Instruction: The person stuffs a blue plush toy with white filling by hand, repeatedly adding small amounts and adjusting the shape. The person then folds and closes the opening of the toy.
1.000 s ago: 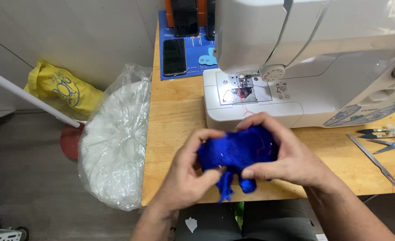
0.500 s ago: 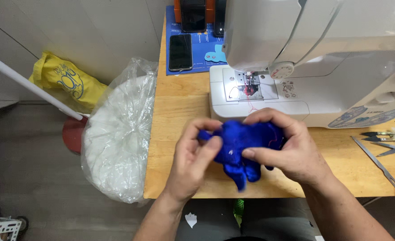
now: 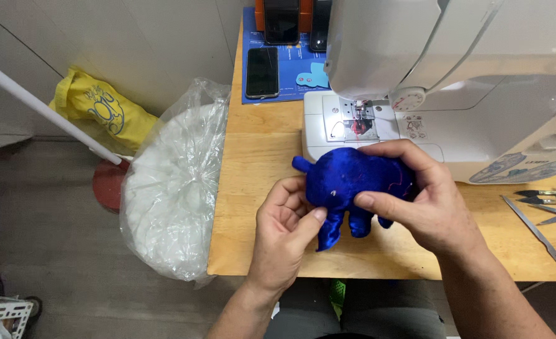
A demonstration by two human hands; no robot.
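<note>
A small stuffed toy of shiny blue fabric (image 3: 347, 182), shaped like an animal with short legs hanging down, is held over the wooden table (image 3: 259, 169) in front of the white sewing machine (image 3: 453, 81). My right hand (image 3: 422, 201) wraps over its back with the thumb pressed on its side. My left hand (image 3: 287, 229) pinches the toy's lower left part between thumb and fingers.
A clear plastic bag of white stuffing (image 3: 174, 188) leans against the table's left edge. Phones (image 3: 262, 72) lie on a blue mat at the back. Scissors and tweezers (image 3: 541, 210) lie at the right. A yellow bag (image 3: 99, 110) and a white pole (image 3: 45, 110) are on the floor.
The toy has been turned and opened out, so its legs and body now show. Both hands shifted slightly up toward the sewing machine, and the camera view moved closer.
</note>
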